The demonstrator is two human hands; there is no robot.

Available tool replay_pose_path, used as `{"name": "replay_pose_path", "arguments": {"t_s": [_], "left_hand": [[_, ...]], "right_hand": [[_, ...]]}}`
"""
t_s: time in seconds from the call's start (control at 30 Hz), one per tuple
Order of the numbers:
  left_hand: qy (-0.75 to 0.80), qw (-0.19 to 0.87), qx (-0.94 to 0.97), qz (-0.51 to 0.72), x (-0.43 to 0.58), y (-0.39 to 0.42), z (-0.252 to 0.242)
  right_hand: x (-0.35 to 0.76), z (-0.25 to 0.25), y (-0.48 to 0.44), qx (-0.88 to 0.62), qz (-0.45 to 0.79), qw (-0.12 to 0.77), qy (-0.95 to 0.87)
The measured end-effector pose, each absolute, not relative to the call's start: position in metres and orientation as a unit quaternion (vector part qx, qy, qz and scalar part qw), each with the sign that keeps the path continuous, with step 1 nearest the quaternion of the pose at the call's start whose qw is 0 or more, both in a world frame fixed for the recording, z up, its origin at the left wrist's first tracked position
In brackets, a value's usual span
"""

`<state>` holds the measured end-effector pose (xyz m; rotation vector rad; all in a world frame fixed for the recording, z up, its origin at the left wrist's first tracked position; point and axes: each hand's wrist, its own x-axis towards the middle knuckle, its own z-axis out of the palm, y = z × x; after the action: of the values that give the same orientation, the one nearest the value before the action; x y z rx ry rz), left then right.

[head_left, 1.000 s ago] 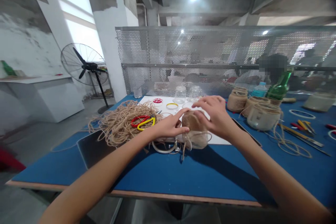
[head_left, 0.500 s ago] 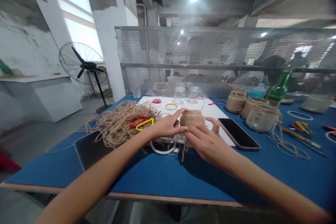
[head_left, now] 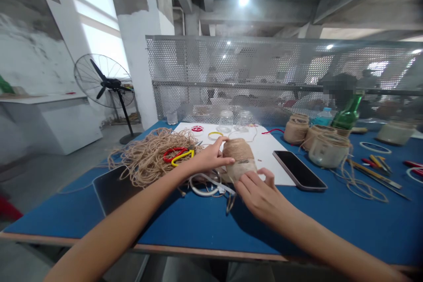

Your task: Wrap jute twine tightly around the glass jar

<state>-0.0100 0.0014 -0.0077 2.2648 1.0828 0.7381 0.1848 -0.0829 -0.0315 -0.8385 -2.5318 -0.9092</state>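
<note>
A jar partly wound in brown twine (head_left: 240,158) stands tilted on the blue table (head_left: 297,224), at the near edge of a white sheet (head_left: 264,150). My left hand (head_left: 211,158) presses against its left side, thumb at the top. My right hand (head_left: 261,194) is at the jar's base on the near side, fingers curled round the lower part and the twine. A loose twine end (head_left: 229,202) trails down in front. A white ring (head_left: 206,185) lies just left of the jar.
A big tangle of twine (head_left: 148,158) with red and yellow loops (head_left: 178,154) lies left. A dark tablet (head_left: 112,189) sits near left, a phone (head_left: 299,169) right of the jar. Wrapped jars (head_left: 313,139), a green bottle (head_left: 346,114), clear jars (head_left: 226,121) and tools (head_left: 376,167) stand further back. A mesh screen (head_left: 280,79) closes the far side.
My right hand came down from above the jar to its near base. The jar has tipped slightly and the twine end moved with it. My left hand stayed on the jar's side.
</note>
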Motion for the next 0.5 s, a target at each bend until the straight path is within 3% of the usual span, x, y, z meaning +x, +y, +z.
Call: {"name": "replay_pose_path", "arguments": {"t_s": [0.3,0.4,0.5], "left_hand": [[0.401,0.277,0.829,0.275,-0.012,0.006,-0.011],[0.396,0.276,0.833,0.270,-0.011,0.006,-0.010],[0.395,0.253,0.840,0.274,-0.010,0.004,-0.008]], "right_hand": [[0.211,-0.044,-0.087,-0.270,-0.226,0.105,-0.930],[0.223,-0.025,-0.084,-0.258,-0.142,0.146,-0.945],[0.226,-0.004,-0.067,-0.260,-0.101,0.263,-0.924]]}}
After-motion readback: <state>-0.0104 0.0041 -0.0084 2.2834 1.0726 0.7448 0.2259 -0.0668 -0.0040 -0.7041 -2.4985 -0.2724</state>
